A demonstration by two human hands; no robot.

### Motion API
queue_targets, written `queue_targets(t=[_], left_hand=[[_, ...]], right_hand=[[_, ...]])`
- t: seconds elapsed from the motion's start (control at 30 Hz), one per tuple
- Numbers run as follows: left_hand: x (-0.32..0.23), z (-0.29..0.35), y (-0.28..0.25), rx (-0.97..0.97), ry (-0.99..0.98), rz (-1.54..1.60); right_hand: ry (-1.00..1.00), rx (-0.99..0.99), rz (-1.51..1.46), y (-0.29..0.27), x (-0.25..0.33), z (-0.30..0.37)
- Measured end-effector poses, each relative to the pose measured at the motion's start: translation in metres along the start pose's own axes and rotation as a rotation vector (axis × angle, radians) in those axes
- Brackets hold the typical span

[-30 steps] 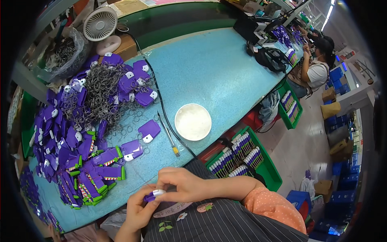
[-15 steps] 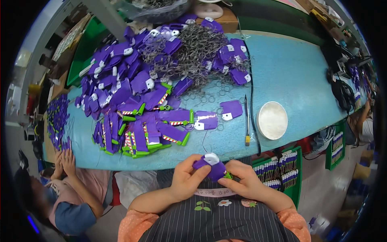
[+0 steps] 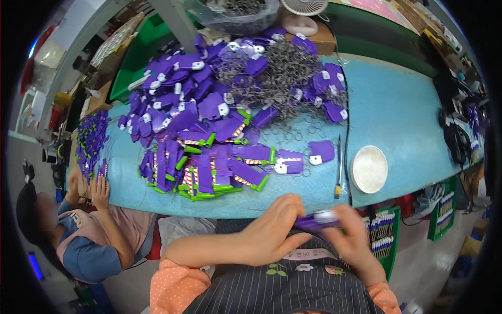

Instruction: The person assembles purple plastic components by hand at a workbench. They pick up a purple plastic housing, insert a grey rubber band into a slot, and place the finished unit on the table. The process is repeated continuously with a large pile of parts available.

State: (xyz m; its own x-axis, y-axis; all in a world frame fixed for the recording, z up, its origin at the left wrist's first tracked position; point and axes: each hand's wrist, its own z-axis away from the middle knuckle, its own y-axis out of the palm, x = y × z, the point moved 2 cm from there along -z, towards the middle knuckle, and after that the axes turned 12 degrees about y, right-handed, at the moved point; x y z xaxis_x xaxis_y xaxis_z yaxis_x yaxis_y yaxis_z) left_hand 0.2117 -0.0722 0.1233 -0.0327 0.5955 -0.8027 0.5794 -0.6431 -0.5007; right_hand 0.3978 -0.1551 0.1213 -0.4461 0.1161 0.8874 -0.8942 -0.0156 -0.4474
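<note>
In front of my apron a flat purple plastic case with a white end [image 3: 315,221] is held edge-on between both hands. My left hand [image 3: 274,230] closes around its left end, thumb stretched out below it. My right hand [image 3: 349,228], smeared by motion, grips it by the white end. On the blue table ahead lie a loose purple case [image 3: 321,150] and another purple case [image 3: 289,162] with a white corner. To their left is a pile of purple pieces with green ends and red-and-white stripes [image 3: 225,167].
Behind these rise a heap of purple cases [image 3: 178,94] and a tangle of metal rings [image 3: 287,73]. A thin brush [image 3: 339,172], a black cable [image 3: 349,131] and a round white dish [image 3: 369,169] are on the right. At the left another person's hands [image 3: 98,192] work at the table edge.
My hands have shifted right and turned the purple case from face-up to edge-on. My right hand has moved to its white end. The whole view has swung a little left.
</note>
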Motion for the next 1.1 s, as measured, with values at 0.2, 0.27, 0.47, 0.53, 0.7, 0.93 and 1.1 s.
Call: queue_targets(t=[0.2,0.27,0.47,0.53,0.7,0.93,1.1], left_hand=[[0.088,-0.054,-0.125,-0.167,-0.232,-0.880],[0.111,-0.057,-0.148,-0.074,-0.261,-0.931],[0.132,-0.044,-0.170,-0.034,-0.280,-0.981],[0.088,-0.051,-0.153,-0.290,-0.071,-0.811],[0.017,-0.014,-0.049,0.084,-0.473,0.352],[0.028,0.041,0.010,-0.282,-0.410,1.116],[0.032,0.050,0.017,-0.100,-0.435,0.587]], right_hand=[[0.149,-0.893,-0.253,-0.151,-0.097,-0.020],[0.446,-0.841,0.020,-0.182,-0.156,-0.021],[0.131,-0.981,0.724,-0.137,-0.116,-0.027],[0.035,-0.915,0.486,-0.094,-0.050,-0.025],[-0.560,-0.022,0.527,0.017,0.038,-0.031],[-0.087,0.030,0.183,0.030,0.013,-0.040],[-0.118,-0.006,0.187,0.052,0.002,-0.033]])
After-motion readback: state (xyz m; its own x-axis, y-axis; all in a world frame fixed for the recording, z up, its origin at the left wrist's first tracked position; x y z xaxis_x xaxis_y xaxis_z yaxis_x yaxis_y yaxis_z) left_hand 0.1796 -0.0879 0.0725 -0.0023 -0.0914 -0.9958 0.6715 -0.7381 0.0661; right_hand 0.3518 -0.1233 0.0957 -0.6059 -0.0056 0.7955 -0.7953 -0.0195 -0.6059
